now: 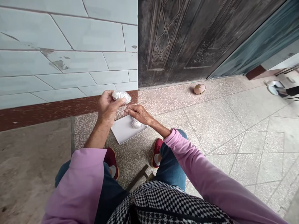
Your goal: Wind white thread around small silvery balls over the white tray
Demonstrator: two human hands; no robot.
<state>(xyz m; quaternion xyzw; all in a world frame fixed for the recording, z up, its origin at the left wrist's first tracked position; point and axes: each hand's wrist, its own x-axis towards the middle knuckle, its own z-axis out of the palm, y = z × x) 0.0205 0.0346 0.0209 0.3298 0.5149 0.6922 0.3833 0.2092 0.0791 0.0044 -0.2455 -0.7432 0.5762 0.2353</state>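
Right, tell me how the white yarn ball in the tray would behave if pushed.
The white yarn ball would probably roll, being rounded. Its wound strands suggest a light, squashy feel. The low rim of the tray might stop it.

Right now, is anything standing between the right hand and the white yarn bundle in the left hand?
Nothing visible blocks the right hand: a white strand spans the small gap to the white yarn bundle. Only the thumb of the left hand lies across the bundle's lower part.
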